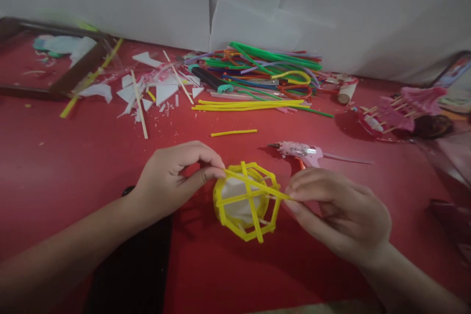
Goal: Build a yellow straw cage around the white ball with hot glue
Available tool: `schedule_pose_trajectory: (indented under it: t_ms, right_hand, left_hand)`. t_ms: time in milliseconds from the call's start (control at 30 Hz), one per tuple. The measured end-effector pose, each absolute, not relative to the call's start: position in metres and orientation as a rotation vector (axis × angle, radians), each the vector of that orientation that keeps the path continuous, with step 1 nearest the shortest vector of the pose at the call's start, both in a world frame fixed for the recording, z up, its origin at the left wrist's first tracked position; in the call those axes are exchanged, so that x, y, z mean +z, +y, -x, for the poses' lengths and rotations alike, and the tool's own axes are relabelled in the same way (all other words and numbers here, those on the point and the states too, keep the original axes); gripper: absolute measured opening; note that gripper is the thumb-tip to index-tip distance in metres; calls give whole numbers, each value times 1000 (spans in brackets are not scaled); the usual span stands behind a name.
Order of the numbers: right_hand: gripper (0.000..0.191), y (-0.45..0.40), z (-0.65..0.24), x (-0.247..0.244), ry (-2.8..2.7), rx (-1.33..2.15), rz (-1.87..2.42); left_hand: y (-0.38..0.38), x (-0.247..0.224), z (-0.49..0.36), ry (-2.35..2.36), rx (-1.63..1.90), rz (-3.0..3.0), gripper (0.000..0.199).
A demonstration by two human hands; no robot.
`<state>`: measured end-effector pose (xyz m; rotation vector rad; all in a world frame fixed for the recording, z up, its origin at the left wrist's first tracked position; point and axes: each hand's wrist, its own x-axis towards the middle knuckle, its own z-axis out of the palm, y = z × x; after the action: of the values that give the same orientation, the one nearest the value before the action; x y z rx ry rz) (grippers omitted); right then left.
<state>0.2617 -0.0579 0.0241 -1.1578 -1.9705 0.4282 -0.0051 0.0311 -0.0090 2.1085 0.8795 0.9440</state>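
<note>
The strip (263, 187) is being pinched at both ends, left hand (165, 184) and right hand (342, 211) palms inward, above the yellow frame (251, 195), near centre, many-sided, crossed by bars.

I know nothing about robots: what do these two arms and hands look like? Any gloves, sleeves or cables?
They're a person's, not a machine's. The left hand and right hand are bare, with jointed, tapering fingers and no gloves. No sleeve shows on the left forearm or right forearm, nor any watch, cable or marking.
</note>
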Motion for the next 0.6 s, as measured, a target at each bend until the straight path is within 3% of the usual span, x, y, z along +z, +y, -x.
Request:
schedule_pose_trajectory:
  t_ms: [600]
  right_hand:
    - [12,-56,-267,5,-2145,283,913]
  left_hand:
    - [33,-9,12,717,873,-2423,12]
